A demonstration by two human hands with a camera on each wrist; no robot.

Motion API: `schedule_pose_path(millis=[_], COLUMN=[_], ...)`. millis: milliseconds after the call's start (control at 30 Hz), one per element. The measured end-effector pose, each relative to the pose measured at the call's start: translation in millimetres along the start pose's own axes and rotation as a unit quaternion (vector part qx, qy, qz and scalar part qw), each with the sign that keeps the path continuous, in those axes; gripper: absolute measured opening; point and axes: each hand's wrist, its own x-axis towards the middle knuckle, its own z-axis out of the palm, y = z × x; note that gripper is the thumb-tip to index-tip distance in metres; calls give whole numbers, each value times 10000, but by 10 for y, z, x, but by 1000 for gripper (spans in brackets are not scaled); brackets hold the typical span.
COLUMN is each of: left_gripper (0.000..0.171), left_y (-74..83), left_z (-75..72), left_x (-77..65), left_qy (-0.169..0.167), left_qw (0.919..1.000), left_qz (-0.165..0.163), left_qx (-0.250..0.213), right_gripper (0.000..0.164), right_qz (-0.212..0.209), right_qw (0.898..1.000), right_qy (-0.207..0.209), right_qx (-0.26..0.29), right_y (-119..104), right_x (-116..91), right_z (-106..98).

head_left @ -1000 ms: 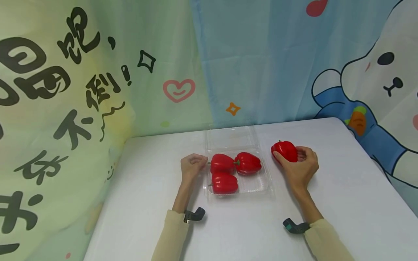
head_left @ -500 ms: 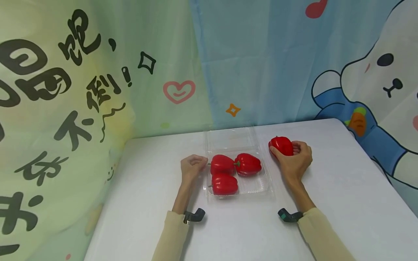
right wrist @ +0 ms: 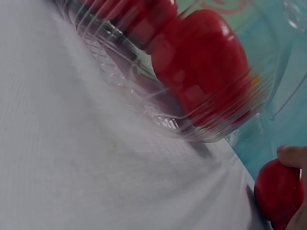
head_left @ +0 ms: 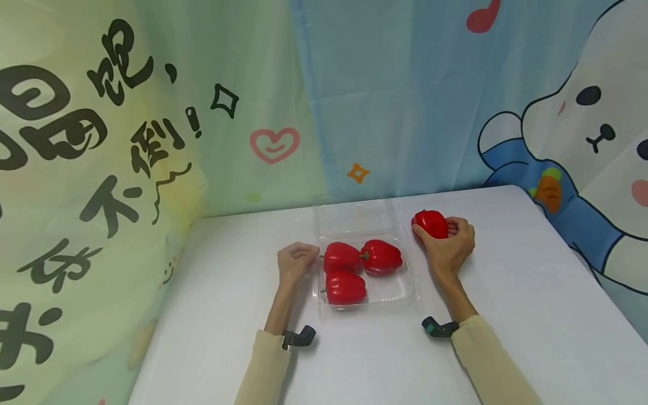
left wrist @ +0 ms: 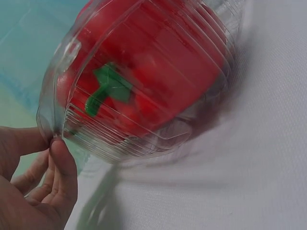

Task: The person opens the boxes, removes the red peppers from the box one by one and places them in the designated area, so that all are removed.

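Head view: we counted three red peppers (head_left: 342, 258) inside the clear box (head_left: 392, 289), its lid (head_left: 354, 218) laid back. Our left hand (head_left: 295, 262) pinched the box's left rim (left wrist: 50, 108). Right of the box, our right hand (head_left: 450, 247) gripped a fourth pepper (head_left: 432, 224), curled round its side; whether lifted, we could not tell. Tally, as we judged it: three were in, one was out, lid unclosed.

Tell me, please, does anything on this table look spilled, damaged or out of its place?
Nothing looks spilled or damaged. Three red peppers lie inside the clear container, its lid folded back. Only the fourth pepper is outside, held in the right grip, which seems normal handling rather than a fault.
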Motion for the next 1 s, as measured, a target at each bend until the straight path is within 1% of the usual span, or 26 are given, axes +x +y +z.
schedule_pose_path(millis=[167,400,700,1000], left_gripper=[17,15,16,16], left_y=[-5,4,5,19], left_z=[6,-3,10,10], left_x=[6,1,15,-5], left_qy=[-51,36,-17,32], left_qw=[10000,10000,10000,10000], left_qz=[16,2,10,-42], left_qx=[-67,40,-41,-54], right_gripper=[69,73,78,81], right_qz=[64,190,408,538], right_qw=[9999,9995,9974,9956], right_qy=[4,-169,-406,-671], right_qx=[-84,-212,-438,-366], right_y=[25,42,-41,-107], right_x=[-5,3,5,30], right_z=[16,41,16,-34])
